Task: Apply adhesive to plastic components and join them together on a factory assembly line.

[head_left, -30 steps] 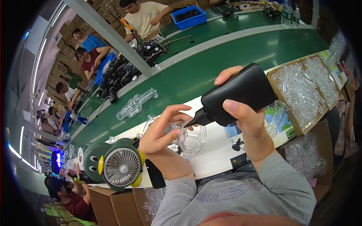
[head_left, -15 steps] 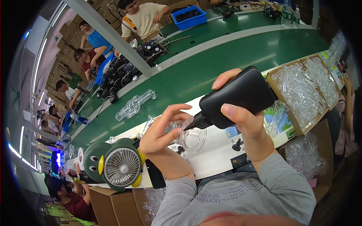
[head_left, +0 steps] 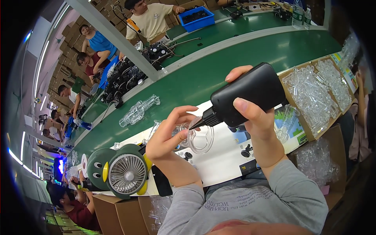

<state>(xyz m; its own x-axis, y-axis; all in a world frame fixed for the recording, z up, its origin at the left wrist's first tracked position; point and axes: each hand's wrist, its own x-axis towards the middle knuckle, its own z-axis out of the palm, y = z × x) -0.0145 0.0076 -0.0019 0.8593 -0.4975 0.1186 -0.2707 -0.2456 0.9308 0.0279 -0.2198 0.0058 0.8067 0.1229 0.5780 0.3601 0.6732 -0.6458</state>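
Observation:
My right hand is wrapped round a black squeeze bottle, tilted so that its pointed nozzle aims down and left. The nozzle tip reaches the rim of a clear plastic part with a round, ring-like end; whether it touches cannot be made out. Thumb and fingers of my left hand pinch that clear part, whose rear portion is partly hidden behind the fingers. Beyond the left hand, an assembled clear plastic piece lies on the green table. Another clear piece rests right of my right wrist.
A cardboard box of small clear parts sits at the right, above an open carton with plastic bags. A penguin-shaped fan stands at left. Across the green table are a metal post, black parts, a blue bin and several co-workers.
The bottle has shifted slightly up, and its nozzle has moved a little toward the ring's upper left rim. The clear part is raised slightly. A co-worker's hand has reached the blue bin.

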